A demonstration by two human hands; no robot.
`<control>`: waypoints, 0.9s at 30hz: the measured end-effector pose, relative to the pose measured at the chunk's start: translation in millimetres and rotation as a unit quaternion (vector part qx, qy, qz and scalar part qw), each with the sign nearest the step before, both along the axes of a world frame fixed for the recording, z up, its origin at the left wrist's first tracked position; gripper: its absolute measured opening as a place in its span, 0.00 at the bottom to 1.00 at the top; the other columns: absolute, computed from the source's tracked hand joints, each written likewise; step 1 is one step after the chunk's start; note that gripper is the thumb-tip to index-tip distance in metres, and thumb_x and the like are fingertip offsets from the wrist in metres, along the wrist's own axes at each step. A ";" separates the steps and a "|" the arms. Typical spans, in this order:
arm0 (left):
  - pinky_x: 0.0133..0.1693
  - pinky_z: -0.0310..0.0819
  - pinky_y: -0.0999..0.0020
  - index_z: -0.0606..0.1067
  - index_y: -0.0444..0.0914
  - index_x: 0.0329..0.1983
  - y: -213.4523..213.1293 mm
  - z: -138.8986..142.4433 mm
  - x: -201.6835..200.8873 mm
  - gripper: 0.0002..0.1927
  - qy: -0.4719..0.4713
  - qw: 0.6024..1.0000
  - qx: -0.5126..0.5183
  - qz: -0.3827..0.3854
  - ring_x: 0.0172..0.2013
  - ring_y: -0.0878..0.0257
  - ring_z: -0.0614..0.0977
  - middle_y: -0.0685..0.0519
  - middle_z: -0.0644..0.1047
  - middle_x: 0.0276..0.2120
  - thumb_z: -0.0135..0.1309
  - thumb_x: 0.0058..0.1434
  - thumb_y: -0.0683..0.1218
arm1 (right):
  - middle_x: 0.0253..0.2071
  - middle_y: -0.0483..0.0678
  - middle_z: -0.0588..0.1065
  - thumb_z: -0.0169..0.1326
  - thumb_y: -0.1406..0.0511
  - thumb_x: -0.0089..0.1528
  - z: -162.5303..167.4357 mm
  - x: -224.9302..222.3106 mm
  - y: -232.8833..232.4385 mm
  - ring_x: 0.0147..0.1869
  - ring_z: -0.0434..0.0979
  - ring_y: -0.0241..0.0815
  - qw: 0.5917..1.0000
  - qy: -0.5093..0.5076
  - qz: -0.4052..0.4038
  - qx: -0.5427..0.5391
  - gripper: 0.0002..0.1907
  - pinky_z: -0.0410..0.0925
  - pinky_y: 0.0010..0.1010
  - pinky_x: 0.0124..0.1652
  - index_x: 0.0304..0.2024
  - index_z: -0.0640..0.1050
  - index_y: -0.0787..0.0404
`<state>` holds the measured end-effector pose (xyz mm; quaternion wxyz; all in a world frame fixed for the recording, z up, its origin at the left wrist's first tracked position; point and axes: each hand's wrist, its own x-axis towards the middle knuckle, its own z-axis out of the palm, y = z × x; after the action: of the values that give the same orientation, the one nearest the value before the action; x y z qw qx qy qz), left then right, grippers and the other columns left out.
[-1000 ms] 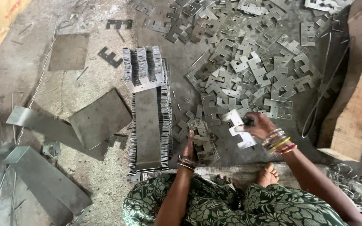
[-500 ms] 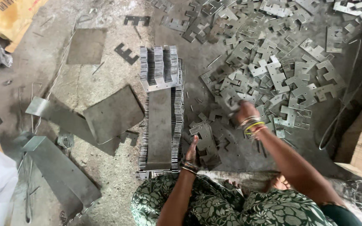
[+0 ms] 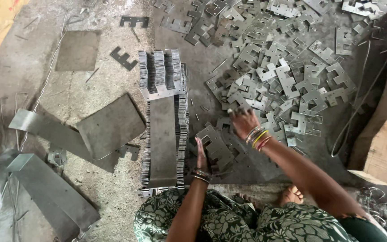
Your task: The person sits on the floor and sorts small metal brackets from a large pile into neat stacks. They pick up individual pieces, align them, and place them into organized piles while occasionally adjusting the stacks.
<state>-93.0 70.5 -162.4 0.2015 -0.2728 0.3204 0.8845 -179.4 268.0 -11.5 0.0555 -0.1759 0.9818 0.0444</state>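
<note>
A small stack of notched metal plates [image 3: 216,150] lies on the floor [image 3: 72,96] in front of the seated person. The left hand [image 3: 201,154] rests flat and open against its near edge. The right hand [image 3: 243,122], fingers loosely spread and holding nothing, reaches into the scattered pile of plates [image 3: 283,76]. A long upright row of stacked plates [image 3: 163,121] stands just beside the left hand, with loose metal sheets [image 3: 109,125] farther left.

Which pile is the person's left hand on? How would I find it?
Find the long row of stacked metal plates at the centre of the floor. Just right of it, the left hand rests on a small neat stack, unlike the loose scattered pieces beyond.
</note>
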 end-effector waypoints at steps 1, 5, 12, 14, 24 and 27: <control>0.68 0.51 0.42 0.51 0.38 0.78 -3.6 -10.2 0.4 0.49 0.006 1.000 -0.023 0.011 0.70 0.42 0.58 0.39 0.55 0.73 0.31 0.64 0.75 | 0.54 0.52 0.73 0.63 0.65 0.53 -0.8 1.9 -1.3 0.61 0.72 0.52 1.000 -0.001 0.002 -0.011 0.32 0.70 0.44 0.56 0.59 0.71 0.60; 0.68 0.52 0.43 0.48 0.40 0.78 -14.0 -37.6 3.1 0.52 0.020 0.996 -0.083 0.017 0.71 0.45 0.58 0.41 0.54 0.74 0.33 0.61 0.76 | 0.57 0.48 0.75 0.54 0.66 0.64 -1.4 9.1 -6.8 0.63 0.75 0.53 0.978 -0.164 -0.118 -0.058 0.17 0.73 0.48 0.53 0.56 0.76 0.53; 0.68 0.54 0.46 0.44 0.43 0.79 -4.7 -33.6 15.4 0.56 0.038 0.989 -0.116 -0.087 0.72 0.49 0.58 0.45 0.52 0.75 0.36 0.56 0.80 | 0.57 0.48 0.70 0.67 0.58 0.50 4.4 16.4 -1.2 0.65 0.68 0.54 0.993 -0.062 -0.083 -0.058 0.32 0.69 0.48 0.56 0.58 0.75 0.47; 0.68 0.54 0.47 0.42 0.44 0.79 -3.6 -31.0 19.5 0.58 0.045 0.985 -0.123 -0.113 0.72 0.50 0.58 0.46 0.51 0.76 0.37 0.55 0.81 | 0.57 0.48 0.70 0.67 0.59 0.51 5.1 17.9 4.7 0.65 0.68 0.55 0.995 -0.048 -0.086 -0.016 0.28 0.69 0.48 0.56 0.55 0.77 0.45; 0.57 0.66 0.39 0.57 0.37 0.76 -1.2 -5.8 41.2 0.61 -0.045 0.986 -0.019 -0.161 0.63 0.39 0.70 0.33 0.64 0.70 0.38 0.52 0.84 | 0.54 0.43 0.74 0.55 0.58 0.62 -0.4 41.8 51.0 0.56 0.77 0.43 0.996 0.008 0.019 -0.088 0.19 0.74 0.34 0.49 0.55 0.75 0.51; 0.63 0.53 0.46 0.49 0.40 0.78 7.9 -13.3 23.9 0.54 -0.014 0.989 -0.064 -0.132 0.69 0.48 0.58 0.42 0.53 0.74 0.33 0.59 0.78 | 0.54 0.51 0.72 0.62 0.58 0.48 -6.4 52.9 65.1 0.56 0.76 0.52 0.978 0.135 0.113 -0.115 0.32 0.74 0.40 0.52 0.55 0.74 0.58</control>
<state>-69.1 78.3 -175.7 0.3033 -0.2527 0.4064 0.8240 -126.5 333.1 -17.9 -0.1037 -0.2834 0.9526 -0.0392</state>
